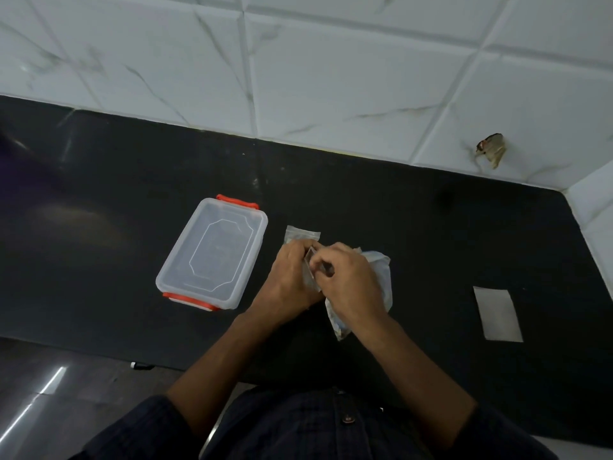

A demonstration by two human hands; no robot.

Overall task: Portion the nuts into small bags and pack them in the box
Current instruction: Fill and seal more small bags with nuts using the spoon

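1. We are standing at a black table (398, 210) backed by white tiles (331, 78).
2. Our left hand (292, 277) and right hand (351, 280) are both pinching a small bag (310, 265), with the lidded box (212, 254) lying just left.

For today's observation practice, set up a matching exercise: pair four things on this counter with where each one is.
Things:
1. plastic box
2. flat small bag
3. bag in the hands
4. crumpled large bag

Places:
A. far right, lying alone
B. left of the hands
C. under the right hand
D. pinched between both hands

Pairs: 1-B, 2-A, 3-D, 4-C
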